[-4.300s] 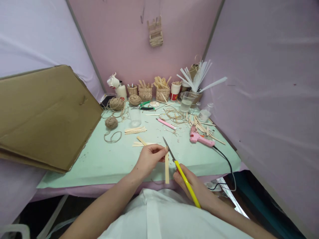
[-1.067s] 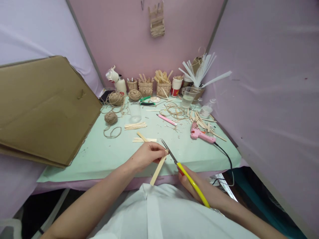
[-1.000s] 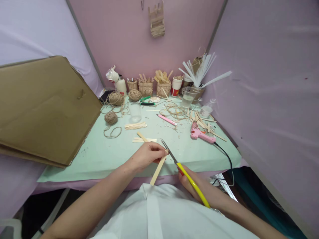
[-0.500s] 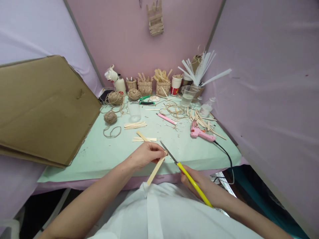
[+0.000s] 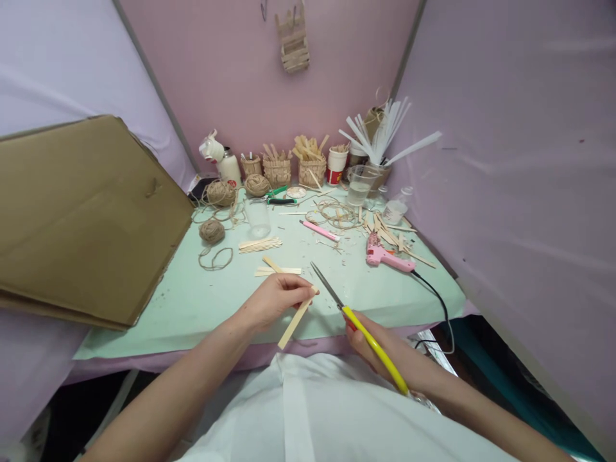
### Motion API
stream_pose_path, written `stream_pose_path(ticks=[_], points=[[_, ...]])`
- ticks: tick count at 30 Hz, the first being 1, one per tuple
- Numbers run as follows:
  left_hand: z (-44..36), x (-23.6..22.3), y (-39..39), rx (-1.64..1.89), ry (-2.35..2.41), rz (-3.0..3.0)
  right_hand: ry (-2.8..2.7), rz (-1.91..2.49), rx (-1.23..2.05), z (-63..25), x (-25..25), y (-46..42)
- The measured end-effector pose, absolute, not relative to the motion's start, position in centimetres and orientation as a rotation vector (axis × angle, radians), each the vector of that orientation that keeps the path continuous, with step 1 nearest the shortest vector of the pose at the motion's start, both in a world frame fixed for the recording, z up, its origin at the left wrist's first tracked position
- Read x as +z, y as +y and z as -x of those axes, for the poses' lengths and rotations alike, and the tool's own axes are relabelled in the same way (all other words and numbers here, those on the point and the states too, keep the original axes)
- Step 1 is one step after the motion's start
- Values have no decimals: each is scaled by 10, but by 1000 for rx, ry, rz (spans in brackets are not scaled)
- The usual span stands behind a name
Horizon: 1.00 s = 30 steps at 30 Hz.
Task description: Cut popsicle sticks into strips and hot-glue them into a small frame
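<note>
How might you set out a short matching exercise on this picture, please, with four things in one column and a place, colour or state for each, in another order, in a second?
Column one
1. Scissors
2. Glue gun
3. Large cardboard
4. Small slatted wooden piece

Column two
A. Brown, at the left of the table
B. Hanging against the pink wall
C. Yellow-handled, in the right hand
D. Pink, lying on the right part of the table

Right pairs: 1-C, 2-D, 3-A, 4-B
</note>
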<state>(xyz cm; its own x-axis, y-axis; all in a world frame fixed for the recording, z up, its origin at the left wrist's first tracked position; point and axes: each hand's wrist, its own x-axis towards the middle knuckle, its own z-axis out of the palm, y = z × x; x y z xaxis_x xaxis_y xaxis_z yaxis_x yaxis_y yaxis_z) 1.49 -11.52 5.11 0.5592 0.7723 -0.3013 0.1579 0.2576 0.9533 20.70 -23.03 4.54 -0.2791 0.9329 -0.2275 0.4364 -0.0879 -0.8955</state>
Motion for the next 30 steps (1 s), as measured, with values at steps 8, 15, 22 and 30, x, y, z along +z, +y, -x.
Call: stream_pose_path(ticks=[8, 15, 22, 30], points=[[-20, 47, -119, 611, 950, -1271, -1719, 1470, 1352, -199, 40, -230], [-25, 42, -122, 671, 952, -1234, -1720, 1493, 1305, -199, 36, -228], [-28, 42, -123, 674, 960, -1218, -1716, 1507, 1287, -198, 35, -229], [-28, 41, -124, 659, 961, -1220, -1719, 1579, 1277, -199, 35, -229]])
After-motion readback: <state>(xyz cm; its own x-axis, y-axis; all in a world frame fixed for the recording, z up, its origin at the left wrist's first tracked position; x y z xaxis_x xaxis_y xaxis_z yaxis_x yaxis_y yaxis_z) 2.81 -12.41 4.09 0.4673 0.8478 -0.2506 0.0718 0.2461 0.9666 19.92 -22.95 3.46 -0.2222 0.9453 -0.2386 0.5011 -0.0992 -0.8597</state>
